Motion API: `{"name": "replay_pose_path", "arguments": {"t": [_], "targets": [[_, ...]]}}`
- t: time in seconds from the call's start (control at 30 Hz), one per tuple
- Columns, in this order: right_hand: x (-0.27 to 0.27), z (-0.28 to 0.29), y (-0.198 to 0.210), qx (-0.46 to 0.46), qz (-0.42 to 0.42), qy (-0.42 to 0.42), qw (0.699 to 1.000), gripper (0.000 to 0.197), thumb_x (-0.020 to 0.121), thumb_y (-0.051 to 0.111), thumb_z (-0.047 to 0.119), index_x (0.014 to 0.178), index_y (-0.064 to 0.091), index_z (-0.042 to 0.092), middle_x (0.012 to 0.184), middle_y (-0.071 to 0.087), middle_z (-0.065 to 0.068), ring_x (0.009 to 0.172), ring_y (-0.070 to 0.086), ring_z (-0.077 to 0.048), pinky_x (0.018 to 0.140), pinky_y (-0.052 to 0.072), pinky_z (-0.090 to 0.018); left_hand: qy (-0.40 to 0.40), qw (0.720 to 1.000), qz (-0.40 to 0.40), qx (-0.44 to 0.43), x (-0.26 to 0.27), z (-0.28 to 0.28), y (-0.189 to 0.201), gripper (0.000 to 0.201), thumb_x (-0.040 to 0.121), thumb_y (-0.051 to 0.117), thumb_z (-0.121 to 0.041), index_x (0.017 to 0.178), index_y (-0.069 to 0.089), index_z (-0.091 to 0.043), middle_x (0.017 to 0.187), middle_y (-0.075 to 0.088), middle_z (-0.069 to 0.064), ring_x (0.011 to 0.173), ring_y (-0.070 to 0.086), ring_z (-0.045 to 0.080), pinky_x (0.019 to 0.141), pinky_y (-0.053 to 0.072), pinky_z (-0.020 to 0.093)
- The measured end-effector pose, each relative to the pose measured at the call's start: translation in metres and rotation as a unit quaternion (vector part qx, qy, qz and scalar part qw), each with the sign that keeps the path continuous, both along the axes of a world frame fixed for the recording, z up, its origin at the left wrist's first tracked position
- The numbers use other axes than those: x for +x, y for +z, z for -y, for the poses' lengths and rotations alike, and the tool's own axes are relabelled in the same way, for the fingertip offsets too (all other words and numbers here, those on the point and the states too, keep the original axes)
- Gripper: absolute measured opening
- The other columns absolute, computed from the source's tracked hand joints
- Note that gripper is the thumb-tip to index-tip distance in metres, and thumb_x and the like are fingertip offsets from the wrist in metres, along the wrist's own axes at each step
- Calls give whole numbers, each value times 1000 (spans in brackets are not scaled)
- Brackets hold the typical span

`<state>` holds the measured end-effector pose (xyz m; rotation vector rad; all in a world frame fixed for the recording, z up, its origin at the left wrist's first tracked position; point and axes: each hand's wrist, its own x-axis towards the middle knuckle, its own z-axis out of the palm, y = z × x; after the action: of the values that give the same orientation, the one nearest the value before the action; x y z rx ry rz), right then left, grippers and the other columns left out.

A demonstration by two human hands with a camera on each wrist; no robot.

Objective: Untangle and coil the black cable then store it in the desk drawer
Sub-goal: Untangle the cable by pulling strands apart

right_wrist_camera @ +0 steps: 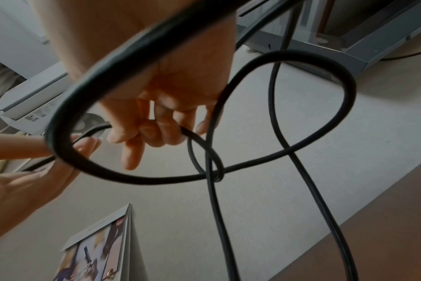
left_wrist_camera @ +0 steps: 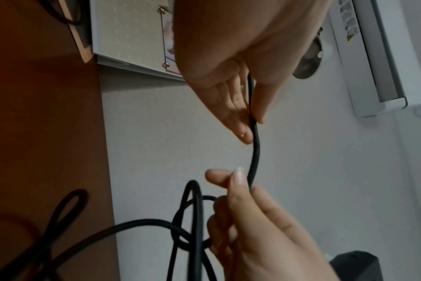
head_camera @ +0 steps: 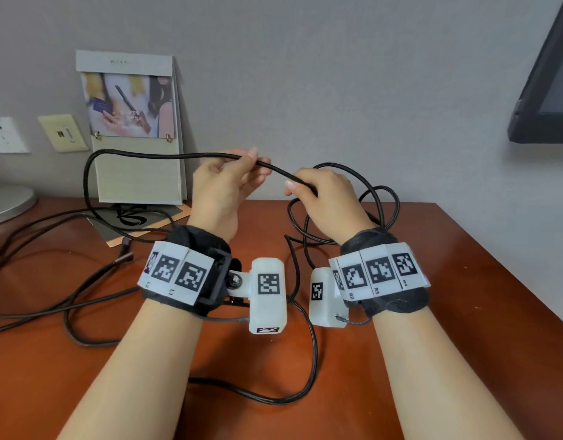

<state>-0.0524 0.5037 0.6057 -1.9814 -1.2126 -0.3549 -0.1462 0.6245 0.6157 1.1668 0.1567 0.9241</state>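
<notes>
A long black cable (head_camera: pixel 275 169) runs between both raised hands above the brown desk (head_camera: pixel 448 281). My left hand (head_camera: pixel 229 176) pinches the cable between thumb and fingers; from there it arcs left in a big loop down to the desk. My right hand (head_camera: pixel 324 198) grips the cable in curled fingers, and several loose loops (head_camera: pixel 381 204) hang behind it. In the left wrist view the cable (left_wrist_camera: pixel 254 144) stretches from my left hand (left_wrist_camera: pixel 243 106) to my right hand (left_wrist_camera: pixel 248 213). The right wrist view shows crossed loops (right_wrist_camera: pixel 214 171) under my right hand (right_wrist_camera: pixel 156 125). No drawer is in view.
A standing calendar (head_camera: pixel 137 128) leans on the wall at the back left, with a booklet (head_camera: pixel 137 223) at its foot. Other dark cords (head_camera: pixel 51 300) trail over the left of the desk. A monitor (head_camera: pixel 546 87) juts in at the upper right. Wall sockets (head_camera: pixel 64 133) sit at the left.
</notes>
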Motion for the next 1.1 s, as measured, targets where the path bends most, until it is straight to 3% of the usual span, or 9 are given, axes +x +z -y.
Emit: {"name": "replay_pose_path", "arguments": {"t": [0.17,0.33,0.53,0.67,0.77,0.83,0.9,1.0,1.1], "targets": [[4,2,0,17,-4,0,1000,21,94,53,25,92,68,11,72,60,1,72,55,-18,72,44,-34,48,999,15,-22,-3,-4,3,15,91,57,-3,76,59,-8,66,70,4,59,67,11,63,54,17],[2,0,-1,22,-3,4,1000,19,93,55,23,91,67,9,76,61,-2,72,56,-16,69,42,-29,85,994,34,-52,-10,-10,6,18,91,58,-3,74,56,-10,62,69,4,56,65,10,63,54,16],[3,0,0,9,6,6,1000,23,94,51,22,88,68,7,84,62,-6,78,57,-20,74,45,-34,22,999,-5,-22,-2,4,3,7,89,62,-11,87,56,-8,77,70,8,64,67,13,65,54,20],[-1,0,0,-17,11,14,1000,28,93,53,24,83,63,0,71,57,-7,66,51,-20,67,42,-35,1,998,-54,28,1,12,0,8,89,61,-11,85,61,-5,73,71,6,65,67,14,65,55,19],[-6,1,3,37,-49,53,997,20,90,59,25,100,69,10,89,70,-5,82,65,-16,82,52,-33,33,998,-44,24,0,7,0,10,89,61,-8,80,61,-6,70,71,5,65,67,14,65,55,20],[-9,3,6,79,-100,79,989,25,90,61,24,110,68,12,102,71,-2,92,65,-8,89,51,-21,51,998,-39,22,-1,3,0,11,89,61,-7,78,61,-8,67,71,2,64,68,13,64,55,19],[-12,5,11,134,-118,97,979,22,90,61,21,108,69,11,102,71,0,94,65,-4,89,49,-15,72,996,-43,23,-1,1,-1,10,89,61,-8,79,61,-8,67,71,1,64,69,13,64,54,19],[-10,12,18,207,-127,111,964,15,89,61,17,99,71,10,92,71,2,90,67,-8,88,51,-22,108,993,-51,17,1,-2,-3,4,89,62,-7,87,61,-3,73,70,5,64,69,12,62,53,18],[-2,21,21,141,-97,74,982,21,88,63,24,108,67,18,104,67,8,103,61,-4,94,43,-17,134,990,-44,7,2,-4,-5,4,88,62,-4,85,60,-4,78,68,9,64,69,10,61,53,17]]}}
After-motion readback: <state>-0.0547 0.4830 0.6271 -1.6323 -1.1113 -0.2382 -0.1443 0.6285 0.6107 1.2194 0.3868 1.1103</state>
